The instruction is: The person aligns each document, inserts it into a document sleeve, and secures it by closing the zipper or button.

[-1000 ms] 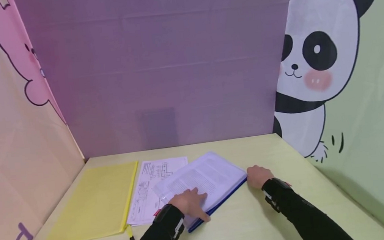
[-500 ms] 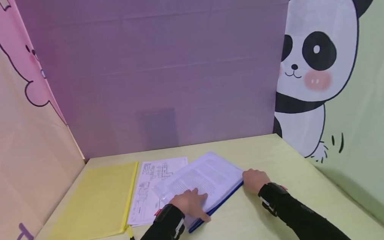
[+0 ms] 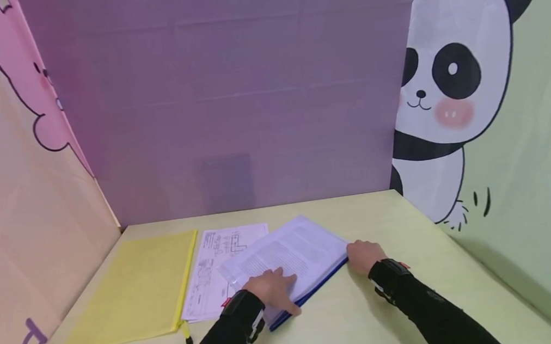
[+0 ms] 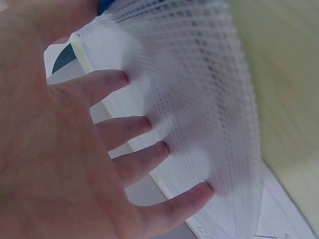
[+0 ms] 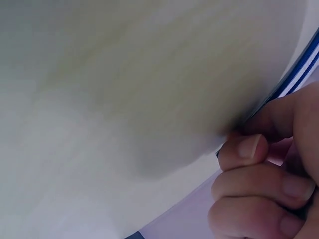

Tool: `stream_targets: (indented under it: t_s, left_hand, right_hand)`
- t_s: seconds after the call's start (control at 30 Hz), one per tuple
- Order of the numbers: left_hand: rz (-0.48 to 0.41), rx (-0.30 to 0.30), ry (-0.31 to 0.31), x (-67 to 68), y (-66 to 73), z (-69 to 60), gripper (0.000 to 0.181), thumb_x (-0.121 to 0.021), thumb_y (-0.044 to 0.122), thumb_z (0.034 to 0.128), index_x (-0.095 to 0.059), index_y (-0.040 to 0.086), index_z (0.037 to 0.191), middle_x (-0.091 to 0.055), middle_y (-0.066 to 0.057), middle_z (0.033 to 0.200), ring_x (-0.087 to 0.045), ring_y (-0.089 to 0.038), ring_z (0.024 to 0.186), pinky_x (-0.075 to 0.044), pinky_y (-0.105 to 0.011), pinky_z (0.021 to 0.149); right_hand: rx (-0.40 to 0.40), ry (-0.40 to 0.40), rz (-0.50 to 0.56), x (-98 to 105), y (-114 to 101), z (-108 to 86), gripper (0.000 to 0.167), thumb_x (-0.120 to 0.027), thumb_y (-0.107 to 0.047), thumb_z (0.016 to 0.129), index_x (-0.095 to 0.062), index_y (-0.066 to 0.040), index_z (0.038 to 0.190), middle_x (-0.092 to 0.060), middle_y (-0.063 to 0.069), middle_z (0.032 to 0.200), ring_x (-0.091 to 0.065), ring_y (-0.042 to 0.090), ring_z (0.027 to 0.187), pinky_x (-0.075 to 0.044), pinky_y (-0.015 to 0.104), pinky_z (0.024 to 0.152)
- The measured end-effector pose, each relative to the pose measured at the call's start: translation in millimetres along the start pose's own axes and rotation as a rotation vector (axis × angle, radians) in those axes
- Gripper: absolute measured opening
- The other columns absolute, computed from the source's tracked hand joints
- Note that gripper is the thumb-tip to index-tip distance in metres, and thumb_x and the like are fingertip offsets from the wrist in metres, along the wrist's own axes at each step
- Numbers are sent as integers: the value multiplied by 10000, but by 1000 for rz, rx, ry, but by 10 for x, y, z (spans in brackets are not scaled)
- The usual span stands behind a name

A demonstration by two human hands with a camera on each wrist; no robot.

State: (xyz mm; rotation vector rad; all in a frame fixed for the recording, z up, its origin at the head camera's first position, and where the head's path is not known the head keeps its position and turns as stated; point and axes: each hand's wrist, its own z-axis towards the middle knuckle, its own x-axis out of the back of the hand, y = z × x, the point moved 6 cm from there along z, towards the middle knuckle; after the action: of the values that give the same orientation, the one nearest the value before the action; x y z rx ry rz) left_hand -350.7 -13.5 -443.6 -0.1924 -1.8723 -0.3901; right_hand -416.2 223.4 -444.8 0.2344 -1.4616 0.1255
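A clear mesh pouch (image 3: 301,246) with a blue edge and printed sheets inside lies slanted on the table. The left hand (image 3: 273,291) rests on its lower left part with fingers spread; in the left wrist view, the fingertips of the left hand (image 4: 134,144) touch the white mesh (image 4: 199,99). At the pouch's right corner, the right hand (image 3: 365,257) pinches the blue edge. The right wrist view shows the right hand (image 5: 269,174) with thumb and index finger together at the blue edge (image 5: 299,69), its other fingers curled.
A yellow pouch (image 3: 129,294) lies at the left of the table (image 3: 382,212), its zipper pull hanging toward the front. Printed paper (image 3: 206,282) lies between the two pouches, partly under the clear one. A purple panel (image 3: 229,88) stands behind.
The right hand has moved slightly left along the blue edge near the pouch's right corner. The left hand and the pouch have stayed in place.
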Motion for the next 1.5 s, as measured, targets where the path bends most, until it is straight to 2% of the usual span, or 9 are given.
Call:
stream_targets:
  t_s: [0.23, 0.43, 0.8, 1.5]
  left_hand:
    - [30, -6, 10, -23, 32, -7, 792, -767, 597, 811, -511, 311, 1504, -426, -66, 1576, -387, -320, 1440, -384, -611, 1082]
    - [43, 1, 21, 5, 28, -15, 799, -768, 602, 808, -509, 310, 1505, -424, -68, 1578, -391, -317, 1436, -395, -610, 1071]
    - [31, -13, 37, -1, 24, -11, 791, -775, 589, 806, -518, 307, 1500, -435, -82, 1566, -396, -327, 1429, -401, -614, 1061]
    - [52, 22, 16, -1, 29, -20, 784, -749, 601, 826, -493, 327, 1515, -412, -64, 1586, -371, -314, 1453, -397, -593, 1080]
  right_hand:
    - [-32, -70, 37, -35, 5, -15, 92, -619, -42, 923, -643, 1, 846, -634, 147, 796, -579, 264, 680, -541, 492, 624]
    - [-13, -103, 46, -15, -130, -25, 111, -599, -56, 938, -619, -3, 843, -610, 144, 796, -533, 266, 690, -512, 479, 630]
    - [28, -72, 27, 97, -320, -123, 116, -637, -46, 897, -596, -9, 795, -610, 152, 796, -584, 283, 737, -548, 526, 671]
    - [35, -72, 22, 75, -325, -95, 82, -632, -40, 901, -624, 6, 833, -640, 175, 842, -633, 329, 798, -556, 556, 709]
